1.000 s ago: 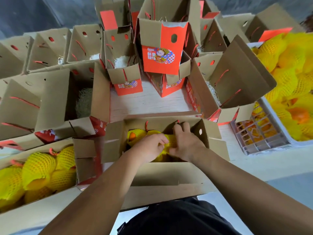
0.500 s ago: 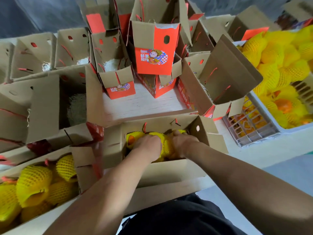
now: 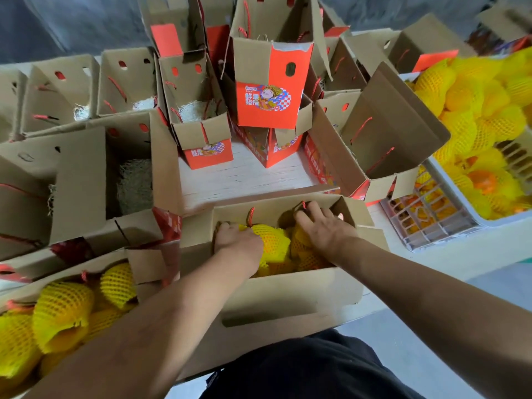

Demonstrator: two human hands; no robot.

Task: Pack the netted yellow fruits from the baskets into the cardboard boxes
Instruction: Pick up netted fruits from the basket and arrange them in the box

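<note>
An open cardboard box (image 3: 288, 289) stands right in front of me with several netted yellow fruits (image 3: 273, 243) inside. My left hand (image 3: 237, 243) is in the box's left end, fingers curled over a netted fruit. My right hand (image 3: 325, 228) lies flat with spread fingers on the fruits at the right end. A white basket (image 3: 449, 180) heaped with netted fruits (image 3: 472, 110) stands at the right. Another box of netted fruits (image 3: 63, 309) is at the lower left.
Many open cardboard boxes with red handle cords crowd the white table (image 3: 244, 177), some holding pale shredded padding (image 3: 132, 185). A tall red-fronted box (image 3: 269, 90) stands at the centre back. An empty grey crate (image 3: 426, 220) lies under the basket at the right.
Both hands stayed in the front box; my left hand moved to the left end and my right hand spread flat toward the right end. The camera view shifted slightly right.
</note>
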